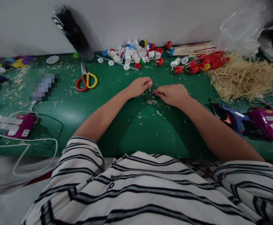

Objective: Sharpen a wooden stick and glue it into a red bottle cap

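Note:
Over the middle of the green table [117, 125], my left hand [138, 87] is closed in a pinch. A short thin pale stick [149, 88] points down from its fingertips. Just to the right, my right hand [173, 94] is also closed, thumb against fingers, its tips close to the stick but slightly apart from my left hand. Whatever it pinches is too small to make out. Below both hands lies a small heap of straw bits [151, 102], with more shreds scattered around it.
Behind my hands are piled bottle caps [133, 54], wooden sticks [194, 49] and red caps on sticks [197, 64]. To the right are a straw heap [241, 76] and a blue glue gun [234, 117]. Scissors [86, 80], a black bottle [79, 40] and a cabled phone [45, 87] lie left.

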### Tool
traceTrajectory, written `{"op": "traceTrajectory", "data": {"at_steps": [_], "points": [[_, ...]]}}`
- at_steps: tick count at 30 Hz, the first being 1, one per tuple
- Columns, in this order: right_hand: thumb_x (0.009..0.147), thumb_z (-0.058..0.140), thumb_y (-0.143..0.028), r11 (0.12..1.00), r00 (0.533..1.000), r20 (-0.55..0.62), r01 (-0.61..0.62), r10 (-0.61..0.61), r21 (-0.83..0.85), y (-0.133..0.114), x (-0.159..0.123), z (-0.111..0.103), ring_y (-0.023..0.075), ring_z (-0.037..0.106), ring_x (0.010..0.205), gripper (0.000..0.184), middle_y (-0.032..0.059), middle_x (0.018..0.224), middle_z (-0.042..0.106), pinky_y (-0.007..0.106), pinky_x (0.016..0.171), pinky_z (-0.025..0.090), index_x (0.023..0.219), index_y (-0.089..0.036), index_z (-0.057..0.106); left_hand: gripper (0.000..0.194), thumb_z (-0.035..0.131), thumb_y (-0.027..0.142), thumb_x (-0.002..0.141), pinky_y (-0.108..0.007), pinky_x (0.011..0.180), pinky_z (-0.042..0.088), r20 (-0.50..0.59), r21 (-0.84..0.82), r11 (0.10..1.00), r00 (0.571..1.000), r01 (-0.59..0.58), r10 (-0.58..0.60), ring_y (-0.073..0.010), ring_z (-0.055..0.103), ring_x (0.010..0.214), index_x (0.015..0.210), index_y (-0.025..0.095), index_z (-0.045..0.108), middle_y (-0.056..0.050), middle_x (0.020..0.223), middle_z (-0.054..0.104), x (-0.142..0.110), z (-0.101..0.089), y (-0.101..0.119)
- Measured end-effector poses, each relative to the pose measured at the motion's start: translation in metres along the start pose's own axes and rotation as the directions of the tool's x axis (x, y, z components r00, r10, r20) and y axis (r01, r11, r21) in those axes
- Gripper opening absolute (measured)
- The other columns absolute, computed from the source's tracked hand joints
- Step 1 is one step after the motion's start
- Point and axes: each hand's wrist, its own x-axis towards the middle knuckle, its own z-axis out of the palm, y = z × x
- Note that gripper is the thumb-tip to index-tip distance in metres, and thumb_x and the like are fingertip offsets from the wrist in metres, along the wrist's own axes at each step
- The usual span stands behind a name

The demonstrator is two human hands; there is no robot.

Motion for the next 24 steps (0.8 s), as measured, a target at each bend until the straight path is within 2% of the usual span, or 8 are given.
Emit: {"op": "traceTrajectory", "data": {"at_steps": [5, 8, 16, 24], "points": [[0.113, 0.038, -0.042, 1.0, 0.998, -0.069, 0.001, -0.003, -0.028, -0.004, -0.001, -0.004, 0.024, 0.069, 0.09, 0.044, 0.006, 0.119, 0.083, 0.034, 0.062, 0.024, 0.127, -0.029, 0.078, 0.022, 0.047, 0.031, 0.104, -0.032, 0.082, 0.044, -0.009, -0.004, 1.0, 1.0, -0.017, 0.017, -0.0178, 0.06, 0.086, 0.097, 0.02, 0.065, -0.004, 0.091, 0.069, 0.002, 0.0, -0.002], [0.112, 0.038, -0.04, 0.999, 0.998, -0.067, -0.022, 0.02, -0.026, -0.006, 0.001, -0.005, 0.0245, 0.07, 0.09, 0.044, 0.0063, 0.12, 0.082, 0.035, 0.061, 0.023, 0.124, -0.027, 0.079, 0.022, 0.047, 0.031, 0.103, -0.032, 0.083, 0.043, -0.001, -0.009, 1.0, 1.0, -0.018, 0.018, -0.0178, 0.06, 0.088, 0.097, 0.02, 0.065, -0.004, 0.092, 0.068, 0.003, 0.0, -0.003], [0.108, 0.043, -0.041, 0.997, 0.996, -0.061, -0.057, 0.06, 0.042, 0.001, 0.005, 0.004, 0.0261, 0.071, 0.092, 0.038, 0.0046, 0.114, 0.084, 0.035, 0.063, 0.032, 0.116, -0.03, 0.079, 0.022, 0.048, 0.03, 0.104, -0.032, 0.082, 0.042, -0.023, 0.006, 1.0, 1.0, -0.002, 0.003, -0.0181, 0.059, 0.086, 0.096, 0.02, 0.066, -0.004, 0.09, 0.068, 0.004, 0.001, -0.004], [0.11, 0.042, -0.043, 0.999, 0.999, -0.044, 0.002, 0.0, 0.037, 0.002, -0.002, 0.006, 0.0249, 0.072, 0.099, 0.039, 0.0023, 0.116, 0.084, 0.033, 0.061, 0.025, 0.114, -0.03, 0.078, 0.025, 0.048, 0.032, 0.105, -0.032, 0.079, 0.042, -0.028, -0.001, 1.0, 1.0, -0.009, 0.009, -0.0174, 0.057, 0.08, 0.091, 0.019, 0.065, -0.002, 0.082, 0.064, 0.001, -0.001, 0.001]]}}
